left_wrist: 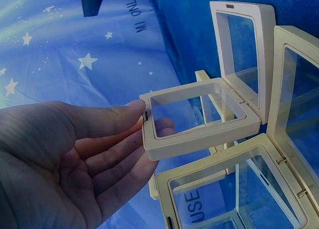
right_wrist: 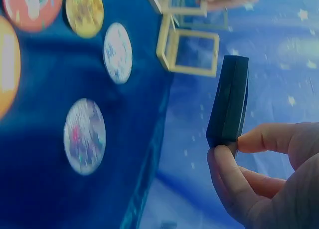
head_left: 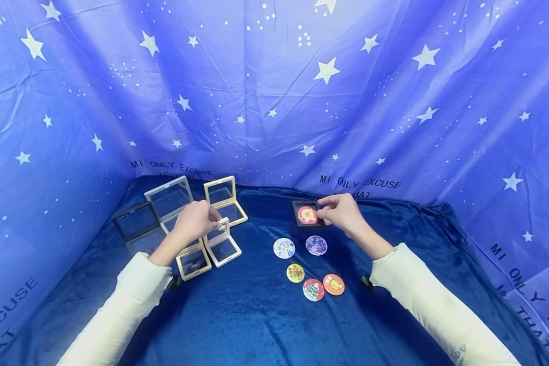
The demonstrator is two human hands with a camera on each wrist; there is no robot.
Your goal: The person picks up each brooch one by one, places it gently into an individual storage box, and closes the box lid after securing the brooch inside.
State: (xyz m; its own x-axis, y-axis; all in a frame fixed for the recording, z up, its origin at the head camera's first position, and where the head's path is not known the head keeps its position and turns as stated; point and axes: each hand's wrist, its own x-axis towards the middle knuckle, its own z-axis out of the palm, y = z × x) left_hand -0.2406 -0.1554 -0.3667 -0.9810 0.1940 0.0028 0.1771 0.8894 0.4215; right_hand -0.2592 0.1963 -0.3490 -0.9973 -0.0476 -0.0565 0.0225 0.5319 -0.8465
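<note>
The blue star-printed fabric backdrop [head_left: 265, 61] encloses the counter, which is covered by a dark blue velvet cloth [head_left: 238, 315]. Of the transparent-panelled frames at left, the grey square frame [head_left: 171, 197] and the black square frame [head_left: 137, 223] stand hinged open; each base presumably supports its raised half. The left hand [head_left: 193, 222] has its grip nearly closed, thumb and fingers pinching the raised half of the small white plastic frame [head_left: 222, 250] at its free edge, probably to control the hinge. Two gold-edged square frames, one behind [head_left: 227, 210] and one in front [head_left: 194, 263], also stand open beside it. The right hand [head_left: 343, 214] has its grip narrowed on the edge of the closed black square frame [head_left: 297, 207], a hold that leaves its panel readable; contact with the cloth cannot be confirmed. Inside sits the red round badge [head_left: 307, 215]. Five loose round badges lie nearer the wearer, spaced apart or nearly touching, printed faces up: tree-printed red [head_left: 313, 291], white-and-blue [head_left: 284, 248], purple [head_left: 316, 245], orange [head_left: 334, 284] and yellow [head_left: 295, 273].
</note>
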